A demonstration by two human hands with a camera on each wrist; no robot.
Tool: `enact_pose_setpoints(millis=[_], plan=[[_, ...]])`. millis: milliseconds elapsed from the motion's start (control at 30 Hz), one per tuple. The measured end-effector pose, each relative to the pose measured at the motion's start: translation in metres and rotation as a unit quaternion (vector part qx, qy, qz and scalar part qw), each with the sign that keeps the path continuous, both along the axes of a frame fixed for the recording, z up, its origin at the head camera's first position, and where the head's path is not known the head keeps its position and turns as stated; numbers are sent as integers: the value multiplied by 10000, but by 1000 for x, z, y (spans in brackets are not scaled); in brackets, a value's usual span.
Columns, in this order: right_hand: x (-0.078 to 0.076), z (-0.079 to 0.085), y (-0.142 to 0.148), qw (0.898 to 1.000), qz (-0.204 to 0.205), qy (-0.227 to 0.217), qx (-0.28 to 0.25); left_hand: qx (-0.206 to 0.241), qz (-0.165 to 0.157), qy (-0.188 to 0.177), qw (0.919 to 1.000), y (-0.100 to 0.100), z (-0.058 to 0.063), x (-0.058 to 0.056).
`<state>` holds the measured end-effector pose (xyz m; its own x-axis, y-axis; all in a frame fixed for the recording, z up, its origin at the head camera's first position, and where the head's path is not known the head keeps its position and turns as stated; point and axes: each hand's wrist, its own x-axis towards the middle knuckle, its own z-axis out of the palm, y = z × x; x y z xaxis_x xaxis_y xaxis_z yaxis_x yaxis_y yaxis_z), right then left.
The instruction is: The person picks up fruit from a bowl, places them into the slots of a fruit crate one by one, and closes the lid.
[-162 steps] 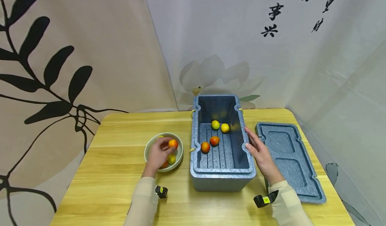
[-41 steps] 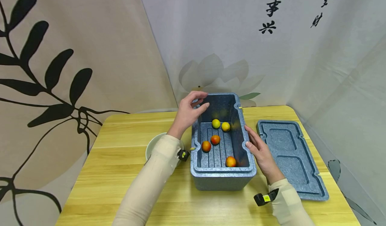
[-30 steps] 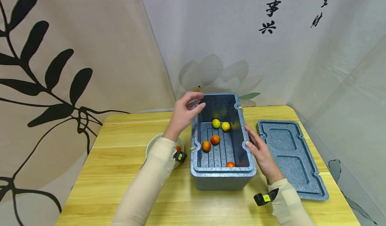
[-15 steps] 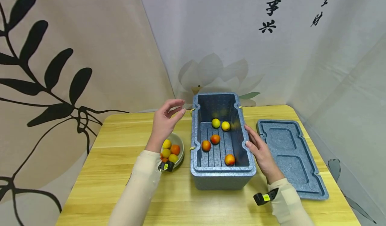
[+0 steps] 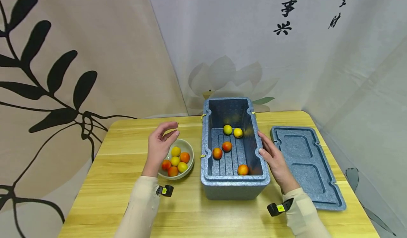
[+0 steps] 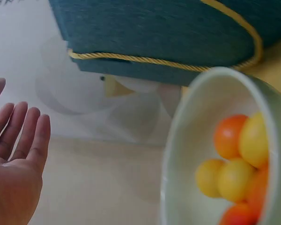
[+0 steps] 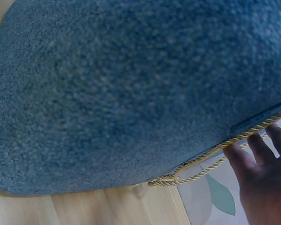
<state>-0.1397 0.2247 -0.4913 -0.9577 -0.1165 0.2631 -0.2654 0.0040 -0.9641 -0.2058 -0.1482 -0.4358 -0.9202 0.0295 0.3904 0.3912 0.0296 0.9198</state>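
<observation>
My left hand hovers over the left rim of a pale green bowl, fingers loosely bent and holding nothing. Several round yellow fruits and orange-red fruits lie in the bowl. To its right stands a blue-grey foam box without its lid. Inside are two yellow fruits at the back, two orange-red fruits mid-left and an orange fruit near the front. My right hand rests against the box's right rim; the right wrist view shows its fingers at the twisted gold rope.
The foam lid, with two recessed panels, lies on the wooden table at the right, close to my right forearm. A printed cloth backdrop hangs behind the table. Another gold rope runs along the box's left side.
An orange fruit pinched by my left hand over the bowl earlier is gone from it; one more lies in the box. My left hand has moved back left from the box. The right hand stays.
</observation>
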Motion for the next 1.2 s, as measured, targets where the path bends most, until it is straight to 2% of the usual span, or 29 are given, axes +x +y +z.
enact_pose_setpoints(millis=[133,267,367,533,733,1000,1200], plan=[[0,1,0,10000,-38,-22,62,-100,-78,-158,9998,-7,-13,6],[1,2,0,9999,-34,-60,85,-245,-90,-277,9993,-10,-15,15],[1,2,0,10000,-16,-63,55,-255,-58,-427,9987,-14,-22,18],[1,2,0,10000,-4,-38,21,-58,35,-752,9971,-23,-46,15],[0,1,0,10000,0,-58,21,-86,-56,-959,9953,-25,-65,15],[0,1,0,10000,64,-18,-11,-487,-120,-1292,9903,-20,-89,11],[0,1,0,10000,29,-32,-20,-1005,-196,-1654,9809,-15,-96,10]])
